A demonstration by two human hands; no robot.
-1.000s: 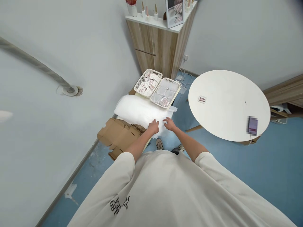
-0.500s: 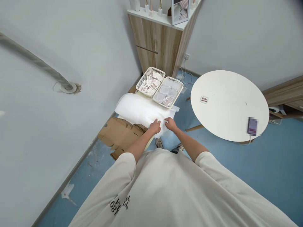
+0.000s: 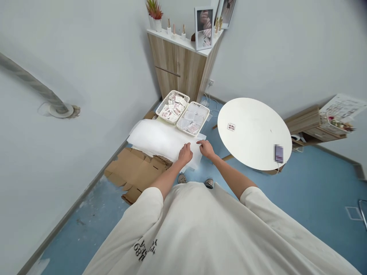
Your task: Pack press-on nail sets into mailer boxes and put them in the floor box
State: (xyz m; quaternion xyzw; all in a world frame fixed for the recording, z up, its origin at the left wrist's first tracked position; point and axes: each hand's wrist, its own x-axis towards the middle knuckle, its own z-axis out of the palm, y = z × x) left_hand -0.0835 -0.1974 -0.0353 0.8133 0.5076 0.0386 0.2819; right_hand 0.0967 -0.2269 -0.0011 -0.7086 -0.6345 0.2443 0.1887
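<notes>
Now the right hand (image 3: 205,149) is uncurling its index finger over white sheeting (image 3: 155,137) lying toward ten o'clock; the left hand (image 3: 185,153) is bending its fingers, and whether either's pinching, I can't tell.

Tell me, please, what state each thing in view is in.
Left hand: fingers curled.
Right hand: fingers partly bent.
White sheets: spread out.
Cardboard: opened flat.
Packet basket: uncovered, filled.
Case basket: uncovered, filled.
Cabinet: shut.
Picture frame: upright.
Potted plant: upright.
</notes>
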